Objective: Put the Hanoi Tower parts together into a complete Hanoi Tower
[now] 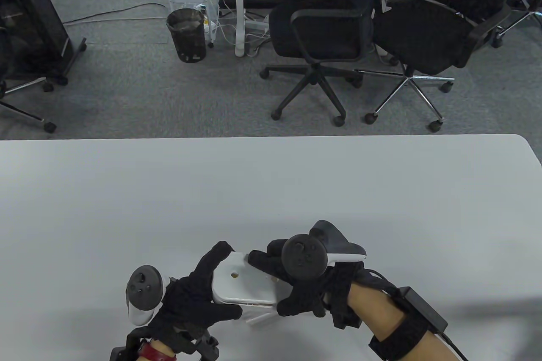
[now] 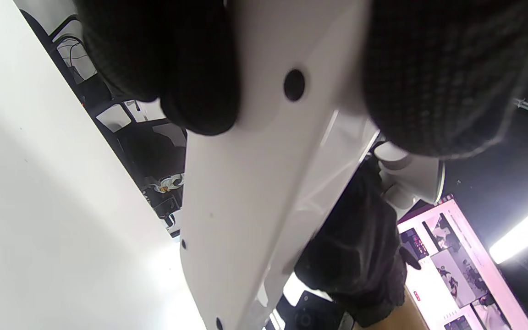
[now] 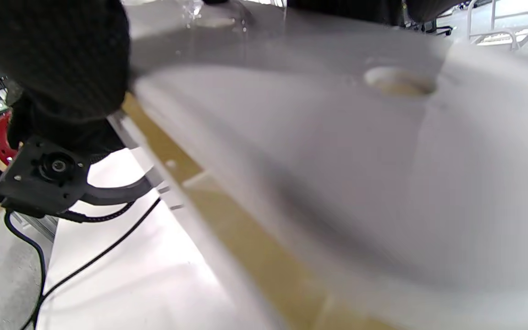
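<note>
A white Hanoi Tower base board [image 1: 243,285] with round peg holes sits near the table's front edge, held between both hands. My left hand [image 1: 199,293] grips its left end, fingers over the top edge. My right hand [image 1: 292,280] grips its right end. A white peg [image 1: 260,319] lies on the table just in front of the board. In the left wrist view the board [image 2: 245,192] fills the middle, with a dark hole and my fingers [image 2: 190,68] on it. In the right wrist view the board [image 3: 337,174] is close and blurred, one hole showing.
The white table [image 1: 271,191] stretches away behind the hands. Beyond its far edge stand two black office chairs [image 1: 322,31], a black waste bin [image 1: 186,35] and a wire rack on grey carpet.
</note>
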